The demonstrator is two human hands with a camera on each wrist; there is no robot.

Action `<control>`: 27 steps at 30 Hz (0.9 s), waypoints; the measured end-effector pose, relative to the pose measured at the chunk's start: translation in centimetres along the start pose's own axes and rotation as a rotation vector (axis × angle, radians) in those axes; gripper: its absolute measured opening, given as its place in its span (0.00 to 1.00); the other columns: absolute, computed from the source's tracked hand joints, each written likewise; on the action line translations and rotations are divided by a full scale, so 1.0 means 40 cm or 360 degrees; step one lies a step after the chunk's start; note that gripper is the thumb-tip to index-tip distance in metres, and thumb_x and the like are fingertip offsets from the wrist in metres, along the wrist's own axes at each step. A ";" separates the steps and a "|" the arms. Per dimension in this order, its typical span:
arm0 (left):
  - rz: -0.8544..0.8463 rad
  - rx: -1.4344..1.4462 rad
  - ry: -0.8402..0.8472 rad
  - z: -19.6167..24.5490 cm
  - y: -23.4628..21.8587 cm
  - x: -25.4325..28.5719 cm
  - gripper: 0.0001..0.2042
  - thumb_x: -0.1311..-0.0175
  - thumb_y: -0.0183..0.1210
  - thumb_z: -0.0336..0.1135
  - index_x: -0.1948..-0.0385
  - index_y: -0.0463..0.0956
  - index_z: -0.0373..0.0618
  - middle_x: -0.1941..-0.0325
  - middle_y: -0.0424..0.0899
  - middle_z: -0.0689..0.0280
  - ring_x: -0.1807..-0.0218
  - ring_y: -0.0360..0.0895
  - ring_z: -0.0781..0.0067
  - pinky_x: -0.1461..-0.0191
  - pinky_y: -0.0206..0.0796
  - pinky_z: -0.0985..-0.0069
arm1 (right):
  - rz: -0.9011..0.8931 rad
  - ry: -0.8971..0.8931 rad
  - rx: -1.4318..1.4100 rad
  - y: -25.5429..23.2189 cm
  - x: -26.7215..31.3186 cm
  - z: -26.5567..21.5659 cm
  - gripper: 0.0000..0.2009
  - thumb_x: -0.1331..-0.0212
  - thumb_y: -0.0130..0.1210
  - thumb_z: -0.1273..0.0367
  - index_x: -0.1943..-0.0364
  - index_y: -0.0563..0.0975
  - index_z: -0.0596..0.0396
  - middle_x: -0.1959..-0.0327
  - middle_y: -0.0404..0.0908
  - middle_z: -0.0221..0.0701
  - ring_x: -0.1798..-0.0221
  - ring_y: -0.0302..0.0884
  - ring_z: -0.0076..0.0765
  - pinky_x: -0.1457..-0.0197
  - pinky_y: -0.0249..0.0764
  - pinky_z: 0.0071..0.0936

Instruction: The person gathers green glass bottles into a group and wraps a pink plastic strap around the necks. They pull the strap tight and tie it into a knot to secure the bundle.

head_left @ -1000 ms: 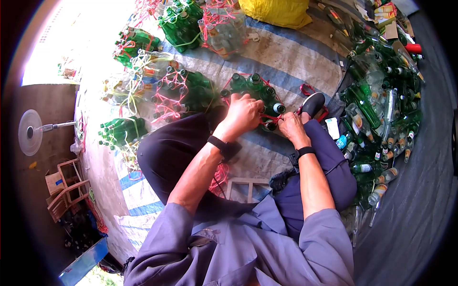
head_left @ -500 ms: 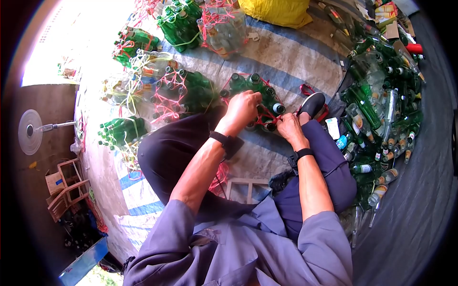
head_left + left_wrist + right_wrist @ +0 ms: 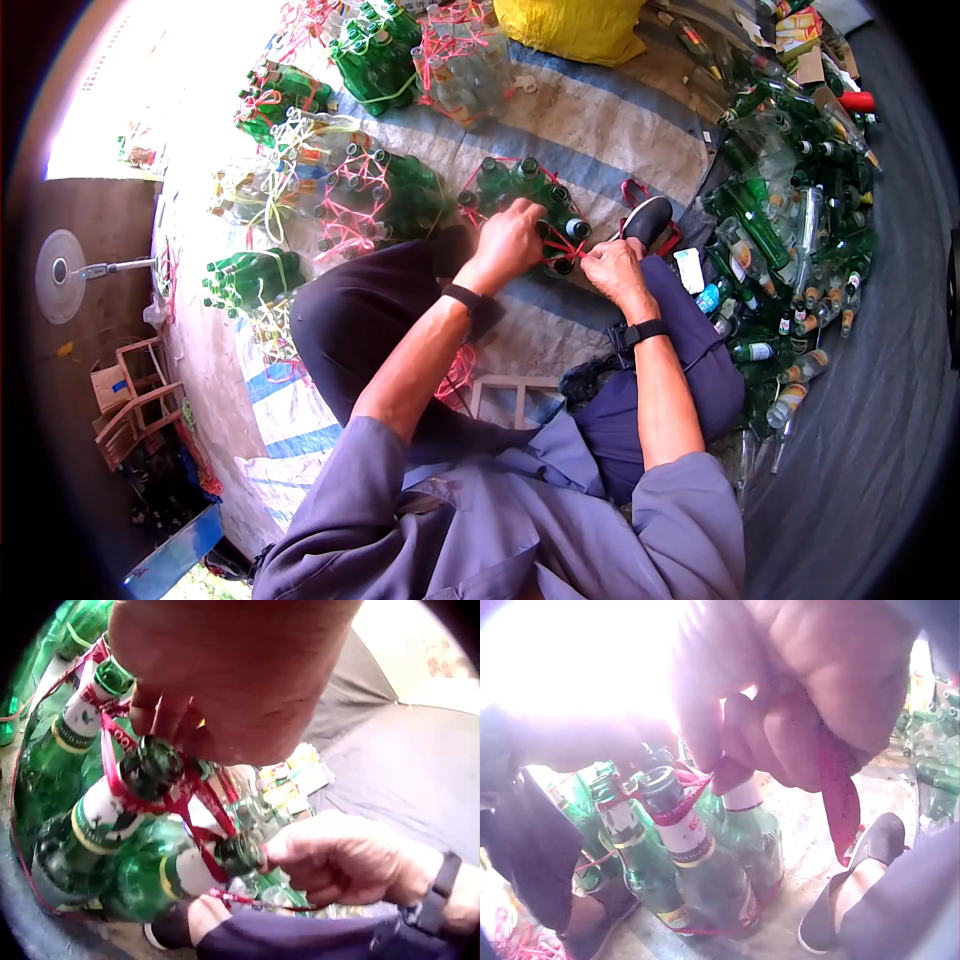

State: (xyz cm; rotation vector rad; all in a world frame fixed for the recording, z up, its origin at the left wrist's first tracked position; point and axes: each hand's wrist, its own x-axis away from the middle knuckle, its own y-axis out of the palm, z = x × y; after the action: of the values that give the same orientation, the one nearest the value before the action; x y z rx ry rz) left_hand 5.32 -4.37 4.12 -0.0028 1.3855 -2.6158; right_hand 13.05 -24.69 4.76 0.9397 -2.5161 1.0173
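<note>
Between the person's feet stands a bundle of green glass bottles (image 3: 697, 847), with red ribbon (image 3: 196, 817) looped round the necks and a thin red band low around the bottles. My left hand (image 3: 510, 240) is over the near left side of the bundle, fingers curled on the ribbon just behind a bottle mouth (image 3: 154, 761). On the other side, my right hand (image 3: 615, 272) grips the ribbon close to a bottle mouth, and a loose red end (image 3: 841, 802) hangs out below the fist. The palm hides part of the right fingers.
Tied bundles of green and clear bottles (image 3: 385, 190) stand to the left. Loose bottles (image 3: 760, 225) lie heaped on the right. A yellow sack (image 3: 570, 25) is at the top, a shoe (image 3: 648, 222) beside the bundle, and a small wooden frame (image 3: 515, 395) before the person.
My right hand has drawn slightly away from the bundle, with red ribbon stretched between them. My left hand rose a little, then came back down over the necks. The head view has shifted slightly.
</note>
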 end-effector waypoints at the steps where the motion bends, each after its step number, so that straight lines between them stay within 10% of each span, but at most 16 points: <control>1: 0.0049 0.0028 0.0030 0.014 0.002 0.014 0.15 0.51 0.55 0.28 0.59 0.81 0.42 0.56 0.83 0.53 0.55 0.82 0.50 0.56 0.74 0.57 | 0.0057 -0.0115 0.0129 0.008 -0.002 0.005 0.13 0.50 0.58 0.66 0.68 0.85 0.63 0.69 0.83 0.55 0.60 0.84 0.60 0.52 0.78 0.44; 6: -0.0041 -0.0146 0.0024 0.120 0.010 0.064 0.36 0.53 0.69 0.45 0.39 0.69 0.43 0.35 0.67 0.46 0.33 0.64 0.45 0.34 0.56 0.52 | 0.0133 -0.0243 0.0287 0.004 0.006 -0.012 0.12 0.50 0.56 0.67 0.70 0.84 0.64 0.68 0.82 0.56 0.60 0.82 0.62 0.51 0.77 0.47; 27: 0.0231 -0.0207 -0.0337 0.156 0.124 0.038 0.28 0.51 0.62 0.34 0.43 0.70 0.41 0.34 0.65 0.39 0.28 0.58 0.34 0.28 0.55 0.51 | 0.0348 -0.0399 0.0440 0.014 0.003 0.018 0.12 0.44 0.58 0.66 0.75 0.82 0.63 0.71 0.81 0.55 0.63 0.81 0.64 0.57 0.76 0.51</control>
State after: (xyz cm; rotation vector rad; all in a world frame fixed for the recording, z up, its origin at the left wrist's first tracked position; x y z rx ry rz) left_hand 5.13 -12.47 3.44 -0.1843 1.4209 -2.3286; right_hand 12.59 -24.95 4.03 0.9299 -2.7816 1.4239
